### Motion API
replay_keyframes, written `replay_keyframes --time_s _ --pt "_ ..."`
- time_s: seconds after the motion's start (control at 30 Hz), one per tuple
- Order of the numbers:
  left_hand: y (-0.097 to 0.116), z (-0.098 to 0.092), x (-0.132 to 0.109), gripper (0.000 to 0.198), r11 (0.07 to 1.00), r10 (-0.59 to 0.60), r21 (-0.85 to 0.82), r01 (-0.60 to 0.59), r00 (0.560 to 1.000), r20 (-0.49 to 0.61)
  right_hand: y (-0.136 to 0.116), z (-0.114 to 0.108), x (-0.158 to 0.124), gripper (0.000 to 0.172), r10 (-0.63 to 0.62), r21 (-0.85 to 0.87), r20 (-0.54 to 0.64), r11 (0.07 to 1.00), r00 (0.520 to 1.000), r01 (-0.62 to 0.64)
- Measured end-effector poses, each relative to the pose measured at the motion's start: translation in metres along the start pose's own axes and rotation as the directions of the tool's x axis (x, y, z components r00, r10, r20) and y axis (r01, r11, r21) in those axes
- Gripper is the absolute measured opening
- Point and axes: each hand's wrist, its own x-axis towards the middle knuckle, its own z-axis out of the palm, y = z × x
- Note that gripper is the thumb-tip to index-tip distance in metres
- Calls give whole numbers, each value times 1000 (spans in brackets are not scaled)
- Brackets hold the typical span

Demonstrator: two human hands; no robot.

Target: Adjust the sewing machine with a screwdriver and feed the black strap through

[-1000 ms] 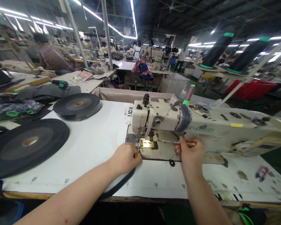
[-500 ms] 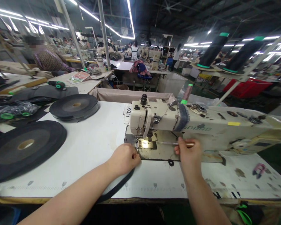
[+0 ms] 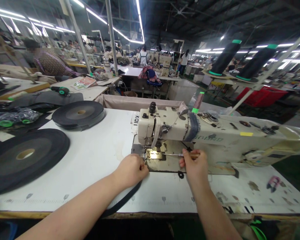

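My left hand [image 3: 132, 170] is closed at the left front of the sewing machine [image 3: 175, 126], fingers pinched together. Black tape [image 3: 125, 200] runs from beneath it down to the table's front edge; the grip itself is mostly hidden. My right hand [image 3: 197, 166] is closed around the brown handle of an awl [image 3: 195, 155]. The awl's thin metal shaft points left, its tip close to the shiny brass-coloured plate [image 3: 154, 154] under the presser foot. A small black loop [image 3: 181, 175] lies on the tabletop left of my right wrist.
Two large rolls of black tape [image 3: 47, 146] [image 3: 90, 116] lie at the left. Pink-handled thread snips [image 3: 273, 183] are at the right. Black thread cones [image 3: 226, 58] stand behind the machine. A co-worker [image 3: 52, 65] sits at the far left.
My right hand has moved left with the awl, bringing its tip nearer the brass-coloured plate. My left hand stays in nearly the same place. The view has shifted slightly.
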Motion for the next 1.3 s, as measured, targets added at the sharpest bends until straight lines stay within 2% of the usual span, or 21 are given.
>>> replay_keyframes --time_s 0.13,0.23,0.37,0.47,0.53,0.6,0.67,0.73,0.83,0.87,0.97,1.1,1.2,1.3 --pt "0 0 0 26 1000 7 -4 -7 1000 3 0 -2 1 64 -25 23 -49 999 999 26" --pt "0 0 0 25 1000 5 -10 -5 1000 15 -1 -4 0 61 -9 -15 28 1000 1000 10" --pt "0 0 0 25 1000 -8 10 8 1000 13 -3 -6 -2 61 -11 32 -76 999 997 13" --pt "0 1 0 25 1000 -3 10 3 1000 17 -2 -4 -5 57 -10 0 12 1000 1000 10" --pt "-1 2 0 24 1000 -10 10 10 1000 13 0 -3 -5 56 -53 30 -53 998 997 54" --pt "-1 2 0 24 1000 -9 6 9 1000 12 2 -1 -3 62 -60 78 -128 994 990 71" --pt "-2 2 0 24 1000 0 3 0 1000 9 3 -1 -1 66 -29 74 -50 997 998 33" --pt "-2 2 0 24 1000 6 3 -6 1000 5 3 0 -1 64 -11 34 14 999 1000 10" --pt "-1 0 1 24 1000 11 -1 -11 1000 6 2 -1 -2 61 -29 57 -96 998 995 35" --pt "0 0 1 24 1000 11 -2 -11 1000 8 2 -1 -3 61 -26 57 -91 998 996 31" --pt "0 1 1 25 1000 1 5 -1 1000 9 2 -1 -5 59 -23 14 26 1000 999 23" --pt "-1 3 2 25 1000 6 -8 -6 1000 5 5 -2 -4 61 -42 52 -64 998 997 45" --pt "-1 3 2 24 1000 1 3 -1 1000 7 9 -2 -1 61 -23 24 29 999 999 23" --pt "-1 2 3 23 1000 -17 4 17 1000 15 14 -1 1 62 -28 46 -66 998 997 31"
